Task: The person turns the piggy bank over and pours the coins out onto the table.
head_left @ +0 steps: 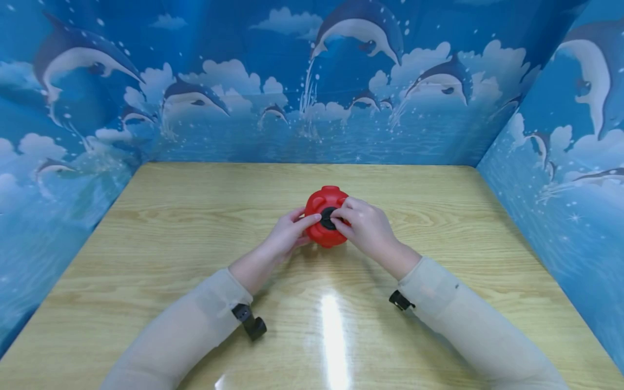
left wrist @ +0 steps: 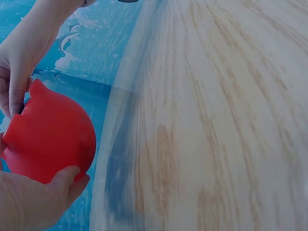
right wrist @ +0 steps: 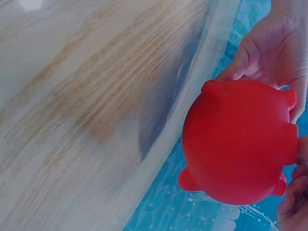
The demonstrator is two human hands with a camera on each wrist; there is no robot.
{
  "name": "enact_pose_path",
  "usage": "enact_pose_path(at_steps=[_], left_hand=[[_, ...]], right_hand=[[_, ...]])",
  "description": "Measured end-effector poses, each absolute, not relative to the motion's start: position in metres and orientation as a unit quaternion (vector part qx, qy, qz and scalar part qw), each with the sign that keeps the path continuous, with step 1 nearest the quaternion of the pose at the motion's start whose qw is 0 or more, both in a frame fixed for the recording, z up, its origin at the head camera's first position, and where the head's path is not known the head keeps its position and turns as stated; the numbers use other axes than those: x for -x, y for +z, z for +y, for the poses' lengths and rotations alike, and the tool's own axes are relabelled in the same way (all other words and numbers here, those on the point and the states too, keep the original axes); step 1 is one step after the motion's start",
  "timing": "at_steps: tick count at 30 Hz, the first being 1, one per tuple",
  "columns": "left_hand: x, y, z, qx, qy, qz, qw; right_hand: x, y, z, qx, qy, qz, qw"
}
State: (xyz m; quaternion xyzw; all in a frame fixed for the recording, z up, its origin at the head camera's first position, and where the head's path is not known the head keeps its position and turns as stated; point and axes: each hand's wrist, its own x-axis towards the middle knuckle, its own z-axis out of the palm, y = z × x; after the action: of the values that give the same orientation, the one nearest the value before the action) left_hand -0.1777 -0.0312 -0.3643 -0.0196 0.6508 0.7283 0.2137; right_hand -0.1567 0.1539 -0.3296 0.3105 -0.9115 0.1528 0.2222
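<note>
A round red piggy bank (head_left: 325,238) with stubby knobs stands out above the table in the head view, its black stopper (head_left: 326,218) facing up. My left hand (head_left: 288,232) holds the bank by its left side, thumb beside the stopper. From the right, my right hand (head_left: 366,223) pinches at the stopper with thumb and fingers. In the left wrist view the smooth red body of the piggy bank (left wrist: 53,137) covers part of both hands. The right wrist view shows the bank (right wrist: 236,144) large, hiding the stopper.
A wood-grain table (head_left: 205,200) lies under both arms, with a bright light reflection near its front. Blue dolphin-print cloth (head_left: 234,130) walls off the back and sides. Small black devices are strapped at both sleeve cuffs.
</note>
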Motion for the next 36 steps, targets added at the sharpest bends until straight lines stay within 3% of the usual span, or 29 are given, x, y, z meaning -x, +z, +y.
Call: enact_pose_path(at_steps=[36], left_hand=[[0.177,-0.366,-0.029,0.025,0.728,0.653,0.207]], right_hand=[[0.151,-0.323,0.176,-0.289,0.220,-0.901,0.236]])
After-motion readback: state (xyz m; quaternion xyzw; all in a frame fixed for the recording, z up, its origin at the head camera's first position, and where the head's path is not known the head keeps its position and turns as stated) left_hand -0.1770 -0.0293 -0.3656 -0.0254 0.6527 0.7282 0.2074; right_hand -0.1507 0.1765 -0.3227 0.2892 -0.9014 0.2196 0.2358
